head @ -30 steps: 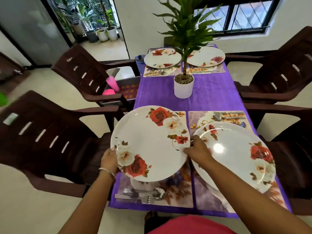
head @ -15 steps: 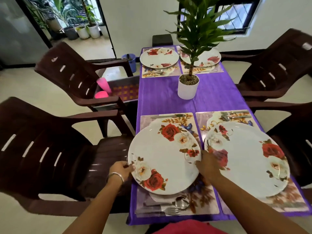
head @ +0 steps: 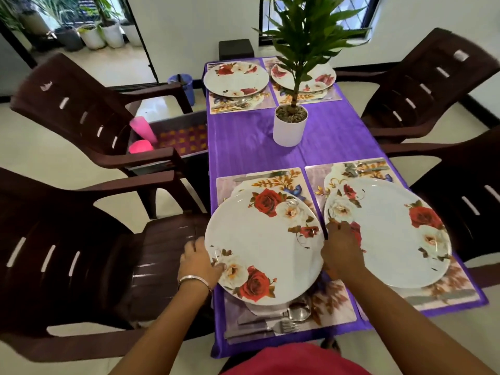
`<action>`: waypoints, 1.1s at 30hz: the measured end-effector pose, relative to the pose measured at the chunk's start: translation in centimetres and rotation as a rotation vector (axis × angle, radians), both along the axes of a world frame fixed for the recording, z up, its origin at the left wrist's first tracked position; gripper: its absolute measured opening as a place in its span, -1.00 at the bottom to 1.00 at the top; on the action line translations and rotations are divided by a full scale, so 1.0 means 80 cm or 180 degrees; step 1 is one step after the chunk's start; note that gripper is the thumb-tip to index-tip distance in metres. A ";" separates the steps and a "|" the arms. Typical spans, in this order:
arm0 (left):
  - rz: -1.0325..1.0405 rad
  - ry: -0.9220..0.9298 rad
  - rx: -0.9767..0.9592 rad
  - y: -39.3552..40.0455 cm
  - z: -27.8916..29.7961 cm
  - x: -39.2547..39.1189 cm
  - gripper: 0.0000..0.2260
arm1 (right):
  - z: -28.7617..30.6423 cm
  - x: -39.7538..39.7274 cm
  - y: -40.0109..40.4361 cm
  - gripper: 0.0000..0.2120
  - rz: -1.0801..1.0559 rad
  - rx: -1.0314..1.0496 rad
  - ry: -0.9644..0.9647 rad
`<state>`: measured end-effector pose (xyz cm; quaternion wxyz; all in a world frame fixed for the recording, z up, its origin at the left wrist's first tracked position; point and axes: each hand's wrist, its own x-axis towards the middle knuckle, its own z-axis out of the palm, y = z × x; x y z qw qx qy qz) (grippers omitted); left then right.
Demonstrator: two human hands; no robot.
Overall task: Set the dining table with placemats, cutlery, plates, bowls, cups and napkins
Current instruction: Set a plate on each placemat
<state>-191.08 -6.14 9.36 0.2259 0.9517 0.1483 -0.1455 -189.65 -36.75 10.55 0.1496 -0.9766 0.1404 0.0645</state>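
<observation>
Near desk edge: fork [head: 284, 326] and spoon [head: 299, 312] lie on near placemat [head: 335, 304]. Above them, floral plate [head: 263, 246] sits on that placemat. Left hand [head: 198, 262] fingers grip its left rim; right hand [head: 341, 246] fingers curl on its right rim. Second plate [head: 388, 232] just right. Potted plant [head: 290, 125] beyond, mid-desk.

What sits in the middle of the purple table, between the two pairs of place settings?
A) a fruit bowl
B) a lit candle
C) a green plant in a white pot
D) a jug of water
C: a leafy green plant in a white pot stands on the purple tablecloth between the far plates and the near ones.
</observation>
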 end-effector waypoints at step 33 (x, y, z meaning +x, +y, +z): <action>-0.1676 0.0839 0.0548 -0.249 0.001 -0.013 -0.36 | 0.013 -0.038 -0.105 -0.73 0.1267 -0.0256 0.0221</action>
